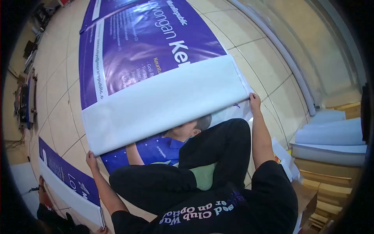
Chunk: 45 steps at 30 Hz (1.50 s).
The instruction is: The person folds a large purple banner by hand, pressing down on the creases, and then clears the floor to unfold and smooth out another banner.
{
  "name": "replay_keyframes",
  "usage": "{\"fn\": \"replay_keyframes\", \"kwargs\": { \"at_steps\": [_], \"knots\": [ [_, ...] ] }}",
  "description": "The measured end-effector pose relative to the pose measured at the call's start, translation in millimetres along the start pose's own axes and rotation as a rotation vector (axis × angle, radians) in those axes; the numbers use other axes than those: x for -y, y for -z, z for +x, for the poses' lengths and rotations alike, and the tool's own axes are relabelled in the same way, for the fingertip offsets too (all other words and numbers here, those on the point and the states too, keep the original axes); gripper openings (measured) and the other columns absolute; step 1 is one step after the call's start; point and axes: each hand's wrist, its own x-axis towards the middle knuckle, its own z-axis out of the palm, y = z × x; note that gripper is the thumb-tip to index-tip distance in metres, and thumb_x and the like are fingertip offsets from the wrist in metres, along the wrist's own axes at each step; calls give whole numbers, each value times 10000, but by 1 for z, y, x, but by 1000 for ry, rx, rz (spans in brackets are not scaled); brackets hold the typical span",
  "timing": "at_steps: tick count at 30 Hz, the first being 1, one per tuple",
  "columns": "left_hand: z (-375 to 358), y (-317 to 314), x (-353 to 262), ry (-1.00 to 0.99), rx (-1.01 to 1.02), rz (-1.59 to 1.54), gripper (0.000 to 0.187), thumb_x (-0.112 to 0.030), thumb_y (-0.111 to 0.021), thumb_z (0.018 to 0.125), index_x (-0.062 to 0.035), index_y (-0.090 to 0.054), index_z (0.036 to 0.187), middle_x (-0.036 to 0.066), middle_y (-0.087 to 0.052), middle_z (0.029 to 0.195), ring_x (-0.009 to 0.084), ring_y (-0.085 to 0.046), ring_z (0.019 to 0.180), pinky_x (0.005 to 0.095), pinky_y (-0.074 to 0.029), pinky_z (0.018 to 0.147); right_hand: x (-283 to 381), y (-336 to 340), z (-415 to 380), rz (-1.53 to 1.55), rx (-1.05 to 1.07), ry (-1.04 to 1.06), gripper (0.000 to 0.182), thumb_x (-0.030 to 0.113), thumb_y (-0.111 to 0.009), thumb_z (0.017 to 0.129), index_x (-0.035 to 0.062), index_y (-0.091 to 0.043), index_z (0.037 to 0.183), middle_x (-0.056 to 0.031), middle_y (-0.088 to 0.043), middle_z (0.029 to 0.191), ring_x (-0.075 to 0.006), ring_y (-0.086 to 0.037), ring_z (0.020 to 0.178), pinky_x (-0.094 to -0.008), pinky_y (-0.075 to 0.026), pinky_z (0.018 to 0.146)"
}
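A large purple printed banner lies over the tiled floor and runs away from me. Its near part is folded back, so a wide white underside faces up across the print. My left hand pinches the left corner of this fold, and my right hand pinches its right corner. Between the fold and my crossed legs shows a blue printed part with a picture of a person. My legs cover some of that print.
At lower left another person's hand is at a second purple banner with a white folded strip. White rolls lie on wooden slats at right. A long pale tube runs along the floor's right side.
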Motion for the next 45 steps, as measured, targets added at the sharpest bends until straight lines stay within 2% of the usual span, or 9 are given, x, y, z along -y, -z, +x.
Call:
{"fn": "replay_keyframes", "kwargs": {
  "at_steps": [6, 11, 17, 20, 26, 28, 32, 37, 45],
  "knots": [
    [-15, 3, 1, 5, -51, -85, 286, -143, -448, 884, 19, -517, 1109, 67, -568, 979, 119, -514, 812, 232, -415, 700, 41, -4, -13, 230, 95, -253, 272, 243, -531, 854, 21, -603, 995, 0, -554, 735, -79, -478, 613, -228, -392, 537],
    [-1, 14, 27, -10, -90, -143, 290, -113, -442, 879, -13, -501, 1144, 53, -559, 1004, 107, -507, 789, 229, -415, 665, 65, -7, -16, -134, 223, 5, 417, 292, -561, 819, -14, -547, 1102, -165, -588, 1050, -235, -565, 978, -289, -431, 821],
    [-27, 13, 53, -79, -67, -207, 328, -105, -477, 868, -39, -474, 1190, -17, -505, 736, 65, -439, 644, 198, -379, 583, 15, -15, -15, 470, 62, -230, 329, 230, -562, 840, 46, -494, 1103, -43, -544, 838, -125, -529, 679, -242, -474, 536],
    [-52, 22, 41, -11, 89, -230, 371, -111, -469, 880, -26, -420, 1237, 112, -555, 1110, 157, -526, 1001, 269, -415, 850, 15, 11, -31, 447, 63, -344, 255, 204, -547, 847, 54, -495, 1047, -18, -501, 688, -88, -471, 535, -224, -406, 441],
    [-53, 6, 50, -48, 40, -209, 417, -135, -501, 866, 5, -398, 1245, 97, -583, 1018, 155, -566, 882, 261, -457, 738, 32, 33, -54, 549, 86, -450, 215, 223, -515, 864, 82, -482, 1023, -30, -497, 692, -92, -456, 498, -211, -372, 400],
    [-61, 4, 22, 165, 85, -99, 415, -146, -538, 845, 18, -423, 1208, 97, -587, 914, 162, -571, 711, 261, -467, 585, 45, 37, -59, 590, 97, -487, 235, 239, -512, 867, 60, -475, 1015, -49, -512, 723, -105, -480, 513, -221, -395, 399],
    [-55, 10, 22, 307, 85, -470, 358, -134, -574, 814, 26, -469, 1117, 98, -569, 827, 156, -533, 594, 258, -436, 484, 58, 53, -45, 532, 124, -282, 257, 235, -532, 857, 28, -464, 995, -59, -528, 731, -115, -516, 555, -241, -453, 456],
    [-62, 23, -67, 33, -256, -337, 343, -113, -640, 722, -14, -472, 1004, 35, -493, 675, 113, -472, 545, 234, -382, 463, 106, 75, 1, 479, 106, -142, 255, 168, -575, 823, 11, -451, 981, -76, -541, 721, -140, -541, 560, -254, -484, 490],
    [-85, 129, -123, -60, -399, -431, 344, -40, -587, 620, -48, -477, 945, 12, -460, 620, 82, -410, 462, 219, -292, 388, 178, 154, -41, 350, -58, -20, 186, 107, -490, 787, 68, -533, 963, 5, -490, 648, -46, -391, 448, -192, -275, 369]
  ]
}}
